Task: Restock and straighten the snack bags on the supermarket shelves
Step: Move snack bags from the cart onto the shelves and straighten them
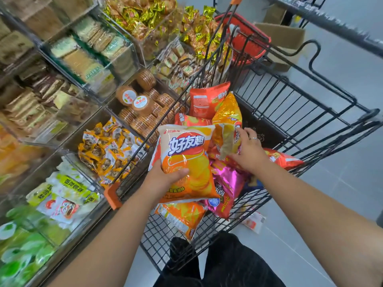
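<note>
**Both hands on chip bags over the cart**

The left hand (165, 177) clasps the lower edge of an orange-and-white chip bag (186, 158), thumb across its front, holding it upright above the black wire cart (290, 96). The right hand (249, 151) grasps a yellow-orange bag (227, 121) standing inside the cart. Around it lie red-orange bags (207, 100), a pink bag (227, 181) and a second orange bag (182, 216), overlapping so the lower ones are half hidden. Clear shelf bins (132, 59) on the left hold round biscuit packs (143, 104) and small wrapped snacks (107, 150). The nearest bins are blurred.
</note>
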